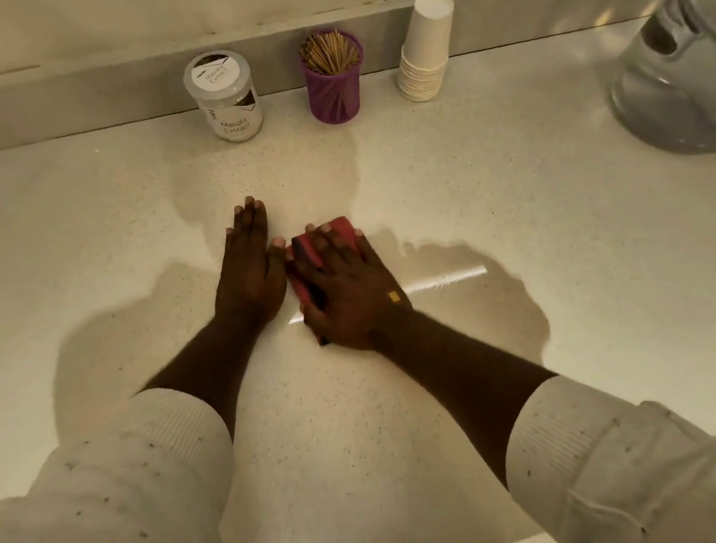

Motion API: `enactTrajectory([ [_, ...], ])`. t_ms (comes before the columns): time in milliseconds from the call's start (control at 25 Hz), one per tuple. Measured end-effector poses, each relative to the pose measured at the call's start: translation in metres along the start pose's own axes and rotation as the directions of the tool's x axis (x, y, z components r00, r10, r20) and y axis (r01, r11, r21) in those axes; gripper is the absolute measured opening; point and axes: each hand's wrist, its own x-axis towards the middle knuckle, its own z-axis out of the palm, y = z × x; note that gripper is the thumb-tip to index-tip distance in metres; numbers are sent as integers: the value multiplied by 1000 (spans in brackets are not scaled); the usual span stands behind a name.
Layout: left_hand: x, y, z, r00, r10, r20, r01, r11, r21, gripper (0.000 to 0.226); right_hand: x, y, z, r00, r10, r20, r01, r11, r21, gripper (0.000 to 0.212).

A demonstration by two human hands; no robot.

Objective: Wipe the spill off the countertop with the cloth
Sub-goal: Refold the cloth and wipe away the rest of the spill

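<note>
Here the right hand (348, 282) presses the cloth (304, 264) flat, left hand (247, 266) open, on the wet countertop (547, 190).

Pale speckled stone-look worktop (521, 175): smooth, semi-gloss, bright light streak reflecting off it. Tan liquid spill (484, 292) on it reads as a thin wet film, glossier than the dry surface. Red folded cloth (341, 226): matt, soft fabric. Clear plastic jar with white paper label (226, 98): glossy. Purple plastic mesh cup (335, 84) holds thin wooden sticks (327, 52), matt. Stack of white paper cups (427, 49): matt. Grey glossy plastic appliance (693, 68), far right. White ribbed knit sleeves (168, 429): matt, textured.
</note>
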Motion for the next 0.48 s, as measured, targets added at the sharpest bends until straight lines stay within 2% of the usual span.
enactTrajectory([
  [120,-10,0,-7,999,-28,35,27,1000,16,64,-41,-23,9,999,-36,35,37,999,-18,74],
  [280,-55,-24,-19,998,-26,59,11,970,244,64,-98,-22,7,999,-7,53,11,997,-78,77],
  [480,-103,-51,-42,999,-45,-5,44,950,309,65,-134,5,-13,984,177,34,-175,984,-37,77],
])
